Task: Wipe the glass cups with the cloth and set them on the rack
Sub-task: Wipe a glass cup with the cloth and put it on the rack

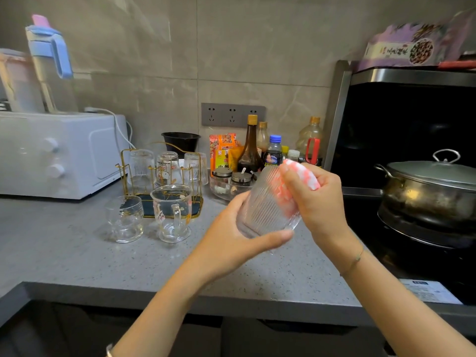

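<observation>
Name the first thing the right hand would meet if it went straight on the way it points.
The ribbed glass: the right hand presses the cloth against it. Behind that, probably the left hand.

A clear, vertically ribbed glass cup [265, 210] meets a pink-and-white blotched cloth [313, 180] over a grey, speckled surface [64, 253]. At ten o'clock from the cup, a gold wire rack [123, 163] carries a cartoon-printed glass [167, 168]. A white countertop oven [59, 153] sits at nine o'clock, a purple box [404, 50] at one, and a dark metal pot [425, 194] at three.
</observation>
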`<state>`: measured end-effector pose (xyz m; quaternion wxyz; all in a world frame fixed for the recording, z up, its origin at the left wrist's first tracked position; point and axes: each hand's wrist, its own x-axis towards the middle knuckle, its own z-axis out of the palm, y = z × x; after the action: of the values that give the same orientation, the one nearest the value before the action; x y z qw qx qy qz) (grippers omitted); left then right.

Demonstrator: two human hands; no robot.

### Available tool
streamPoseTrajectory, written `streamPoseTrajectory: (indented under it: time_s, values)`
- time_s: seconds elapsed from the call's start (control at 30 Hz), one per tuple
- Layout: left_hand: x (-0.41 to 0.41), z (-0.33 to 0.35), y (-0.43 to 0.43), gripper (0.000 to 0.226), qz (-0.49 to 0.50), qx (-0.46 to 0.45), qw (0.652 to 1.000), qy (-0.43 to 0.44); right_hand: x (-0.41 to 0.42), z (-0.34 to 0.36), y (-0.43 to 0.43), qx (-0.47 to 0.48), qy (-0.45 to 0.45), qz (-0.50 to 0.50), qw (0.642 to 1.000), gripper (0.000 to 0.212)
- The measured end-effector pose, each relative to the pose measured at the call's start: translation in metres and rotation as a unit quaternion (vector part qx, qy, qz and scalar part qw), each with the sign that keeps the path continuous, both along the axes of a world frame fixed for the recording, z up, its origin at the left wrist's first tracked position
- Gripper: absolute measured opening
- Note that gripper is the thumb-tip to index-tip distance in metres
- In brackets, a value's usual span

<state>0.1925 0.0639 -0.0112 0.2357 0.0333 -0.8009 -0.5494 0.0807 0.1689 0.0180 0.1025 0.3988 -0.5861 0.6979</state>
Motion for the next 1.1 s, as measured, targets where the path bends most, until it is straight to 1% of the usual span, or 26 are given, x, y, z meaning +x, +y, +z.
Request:
streamPoseTrajectory:
  time_s: [0.07,0.1,0.13,0.2,0.23,0.27,0.3,0.33,0.37,0.4,0.43,0.47,0.5,0.53,0.57,0.63,0.7,0.77,0.8,0.87,0.9,0.93,1.0,1.03,1.07,1.1]
  values:
    - [-0.002,-0.005,0.001,0.079,0.049,-0.057,0.996,0.037,0.001,0.0,-0.002,0.001,0.006,-0.006,1.0,0.008]
    - [-0.002,-0.007,0.001,0.079,0.051,-0.056,0.996,0.052,0.002,0.0,-0.003,-0.001,0.004,0.0,1.0,0.008]
    - [-0.003,-0.008,-0.001,0.077,0.041,-0.035,0.996,0.066,0.003,0.001,-0.003,0.0,0.006,0.009,1.0,0.009]
    - [-0.001,-0.008,-0.006,0.069,-0.017,0.068,0.995,0.067,0.006,0.003,-0.003,0.0,0.018,0.029,0.999,0.014]
    - [0.0,-0.007,-0.009,0.067,-0.059,0.138,0.987,0.055,0.007,0.004,-0.003,-0.008,0.021,0.044,0.999,0.018]
    - [0.0,-0.007,-0.011,0.068,-0.106,0.212,0.971,0.036,0.008,0.004,-0.002,-0.02,0.02,0.064,0.998,0.02]
    - [0.0,-0.006,-0.012,0.073,-0.164,0.293,0.942,0.014,0.009,0.005,-0.001,-0.03,0.02,0.085,0.996,0.02]
    - [0.001,-0.007,-0.013,0.081,-0.239,0.378,0.894,-0.009,0.01,0.006,-0.001,-0.037,0.024,0.103,0.994,0.017]
    - [0.001,-0.009,-0.013,0.087,-0.332,0.462,0.822,-0.022,0.012,0.006,-0.002,-0.037,0.029,0.115,0.992,0.014]
    - [0.0,-0.011,-0.014,0.09,-0.42,0.534,0.733,-0.031,0.014,0.006,-0.002,-0.035,0.033,0.12,0.992,0.013]
    - [-0.001,-0.014,-0.015,0.093,-0.477,0.575,0.663,-0.044,0.015,0.007,-0.003,-0.034,0.031,0.118,0.992,0.013]
    - [-0.001,-0.015,-0.017,0.095,-0.497,0.582,0.641,-0.053,0.016,0.007,-0.004,-0.036,0.025,0.111,0.993,0.015]
    - [-0.003,-0.016,-0.018,0.095,-0.495,0.568,0.655,-0.06,0.015,0.007,-0.004,-0.039,0.016,0.102,0.994,0.016]
    - [-0.004,-0.017,-0.019,0.095,-0.469,0.543,0.693,-0.063,0.014,0.007,-0.005,-0.039,0.007,0.091,0.995,0.016]
    - [-0.004,-0.016,-0.019,0.095,-0.422,0.512,0.746,-0.062,0.013,0.007,-0.005,-0.036,0.002,0.079,0.996,0.016]
    - [-0.003,-0.013,-0.02,0.094,-0.287,0.435,0.852,-0.043,0.011,0.007,-0.005,-0.021,0.001,0.056,0.998,0.017]
    - [-0.002,-0.009,-0.02,0.093,-0.174,0.324,0.93,-0.024,0.01,0.008,-0.006,-0.012,0.001,0.04,0.999,0.016]
    - [0.001,-0.003,-0.015,0.082,-0.087,0.185,0.979,-0.002,0.009,0.009,-0.007,-0.011,0.015,0.02,1.0,0.018]
    - [0.003,-0.001,-0.013,0.077,-0.044,0.111,0.993,0.017,0.008,0.008,-0.007,-0.011,0.023,0.013,1.0,0.018]
    - [0.004,-0.001,-0.011,0.076,0.035,-0.02,0.998,0.051,0.008,0.008,-0.009,-0.008,0.03,0.011,0.999,0.015]
    - [0.004,-0.002,-0.01,0.077,0.058,-0.051,0.995,0.07,0.009,0.008,-0.01,-0.005,0.032,0.013,0.999,0.012]
    - [0.004,-0.003,-0.008,0.076,0.065,-0.061,0.992,0.088,0.01,0.007,-0.011,-0.002,0.035,0.016,0.999,0.01]
    - [0.004,-0.005,-0.007,0.067,0.046,-0.033,0.991,0.119,0.011,0.007,-0.011,0.003,0.043,0.024,0.999,0.013]
    - [0.004,-0.005,-0.008,0.061,0.02,0.01,0.992,0.122,0.011,0.006,-0.012,0.003,0.045,0.03,0.999,0.016]
    - [0.005,-0.004,-0.009,0.057,-0.012,0.076,0.991,0.111,0.012,0.006,-0.012,0.0,0.043,0.04,0.998,0.019]
    - [0.005,-0.005,-0.012,0.056,-0.052,0.16,0.982,0.086,0.011,0.006,-0.012,-0.006,0.036,0.056,0.998,0.02]
